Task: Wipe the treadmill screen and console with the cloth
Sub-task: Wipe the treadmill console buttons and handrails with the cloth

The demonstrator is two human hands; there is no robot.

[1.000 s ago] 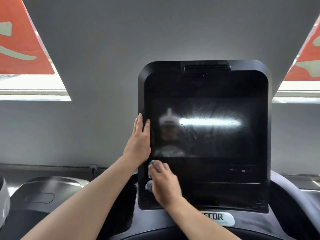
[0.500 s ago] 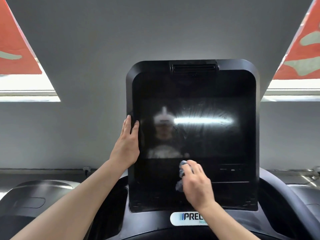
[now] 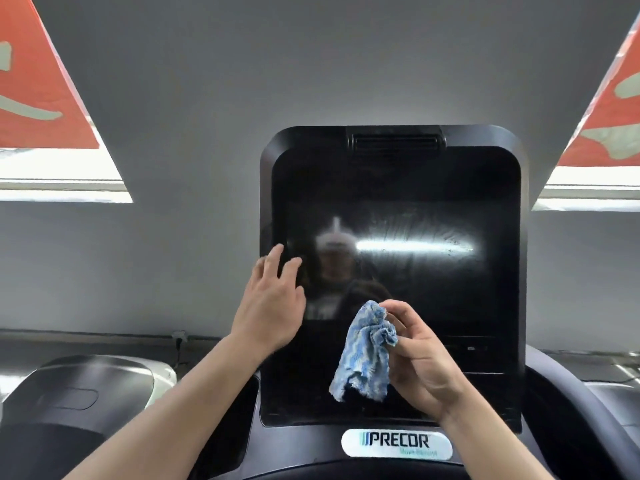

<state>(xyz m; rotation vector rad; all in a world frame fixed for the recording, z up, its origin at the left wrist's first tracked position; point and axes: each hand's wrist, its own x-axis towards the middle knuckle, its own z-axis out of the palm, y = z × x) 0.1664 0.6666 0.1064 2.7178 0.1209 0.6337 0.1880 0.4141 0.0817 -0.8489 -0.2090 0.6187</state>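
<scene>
A grey wall (image 3: 207, 98) fills the background. Two red banners hang at the top corners, one left (image 3: 31, 84), one right (image 3: 609, 123), each above a bright window strip. A wall socket (image 3: 180, 337) sits low, with what may be a neighbouring machine's grey housing (image 3: 90, 382) below it.

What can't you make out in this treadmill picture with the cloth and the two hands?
- Head view: the lower middle of the screen is hidden behind the cloth and right hand.
- The small print under the PRECOR badge is too blurred to read.
- The left hand is motion-blurred; whether its fingertips touch the screen cannot be told.
- The console deck is cut off by the bottom edge.
</scene>
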